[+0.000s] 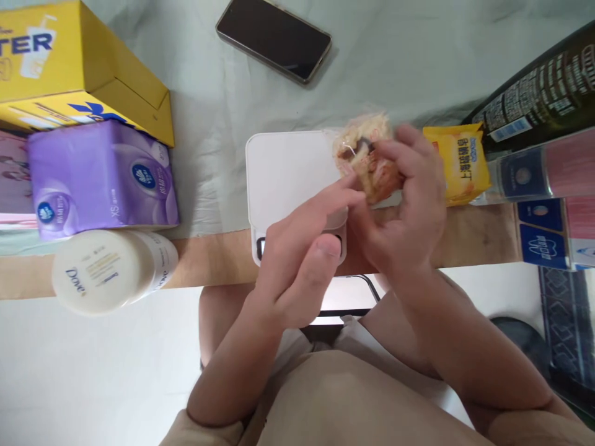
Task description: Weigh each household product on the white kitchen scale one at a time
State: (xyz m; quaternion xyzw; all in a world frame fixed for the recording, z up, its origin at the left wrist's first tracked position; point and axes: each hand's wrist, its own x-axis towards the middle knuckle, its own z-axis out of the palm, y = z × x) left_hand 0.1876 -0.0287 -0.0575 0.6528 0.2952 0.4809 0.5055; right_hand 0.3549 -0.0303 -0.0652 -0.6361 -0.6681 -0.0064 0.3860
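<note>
Overhead, the right hand [404, 204] pinches a clear-wrapped snack [367, 158] over a white scale [288, 173] on the tabletop [469, 235], while the left hand [297, 254], fingers loosely apart and empty, reaches in; a steadying second grip looks wise.

Counting what lies before me. Two hands, mine: left hand [297, 260], right hand [409, 204]. One clear-wrapped snack [367, 158] in right fingers. One white scale [288, 179]. One phone [274, 38]. One yellow carton [69, 68]. One purple tissue pack [100, 176]. One white Dove jar [109, 269]. One yellow snack packet [462, 164]. One dark bottle [539, 87]. Red-and-blue boxes [548, 210] at right edge: several, exact count unclear.
</note>
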